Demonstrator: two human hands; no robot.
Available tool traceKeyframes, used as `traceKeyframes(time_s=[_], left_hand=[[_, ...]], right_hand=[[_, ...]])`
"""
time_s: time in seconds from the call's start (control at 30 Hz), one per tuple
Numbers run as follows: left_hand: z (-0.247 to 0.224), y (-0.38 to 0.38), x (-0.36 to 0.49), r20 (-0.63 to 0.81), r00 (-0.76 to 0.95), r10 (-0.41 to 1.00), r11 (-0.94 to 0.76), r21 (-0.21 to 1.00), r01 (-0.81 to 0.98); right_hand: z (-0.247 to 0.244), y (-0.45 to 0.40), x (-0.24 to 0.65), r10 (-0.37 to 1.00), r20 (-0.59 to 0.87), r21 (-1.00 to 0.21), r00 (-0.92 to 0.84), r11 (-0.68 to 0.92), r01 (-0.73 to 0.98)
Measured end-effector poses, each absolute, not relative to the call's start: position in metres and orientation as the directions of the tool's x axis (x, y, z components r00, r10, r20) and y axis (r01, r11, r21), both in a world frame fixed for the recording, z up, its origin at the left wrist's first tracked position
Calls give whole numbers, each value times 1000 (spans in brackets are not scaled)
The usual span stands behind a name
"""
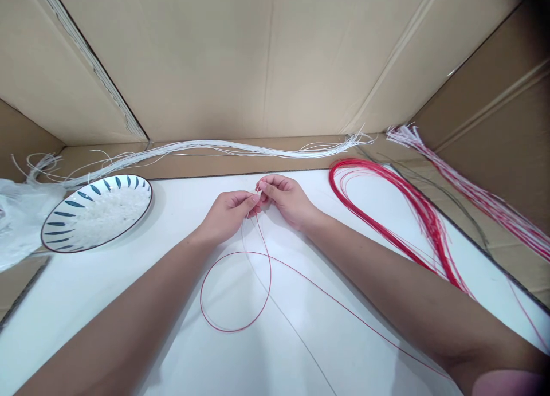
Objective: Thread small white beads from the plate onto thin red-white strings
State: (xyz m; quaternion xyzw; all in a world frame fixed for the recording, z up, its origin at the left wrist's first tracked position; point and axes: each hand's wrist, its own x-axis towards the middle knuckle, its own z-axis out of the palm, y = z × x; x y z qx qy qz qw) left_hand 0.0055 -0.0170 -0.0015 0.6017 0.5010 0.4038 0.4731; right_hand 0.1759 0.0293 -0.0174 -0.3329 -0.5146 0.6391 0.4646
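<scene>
Over the white work surface, my left hand (pixel 226 215) and my right hand (pixel 286 198) meet, fingertips almost touching. Both are closed in a pinch around a thin red cord (pixel 270 281). From the fingers this cord drops into one round loop, crosses itself and trails off under my right forearm at the lower right. A thin pale strand (pixel 292 327) also hangs from the left fingers and runs toward the bottom edge. Short pale ends stick out at the fingertips. The exact joining of the strands is hidden by my fingers.
A striped oval plate (pixel 60 224) with small whitish translucent pieces lies left, beside a clear plastic bag (pixel 26 224). A bundle of white cords (pixel 240 148) stretches along the back. Right are a looped red cord bundle (pixel 365 215) and red-and-white cords (pixel 472 189). Cardboard walls (pixel 240 58) surround everything.
</scene>
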Motion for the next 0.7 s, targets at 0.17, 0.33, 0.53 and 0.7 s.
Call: traceKeyframes(time_s=[0.17, 0.33, 0.53, 0.7], left_hand=[[-3, -16, 4, 2, 178, 984, -36, 981, 189], [-5, -16, 4, -27, 198, 980, 5, 994, 111], [42, -75, 43, -26, 288, 957, 40, 998, -41], [59, -196, 94, -5, 625, 781, 66, 995, -75]], right_hand=[[-15, 27, 177, 901, 59, -969, -430, -52, -242], [-12, 26, 177, 904, 79, -973, -421, -22, -230], [31, 43, 206, 966, 249, -915, -62, 214, -342], [124, 47, 263, 902, 368, -851, 227, 425, -308]])
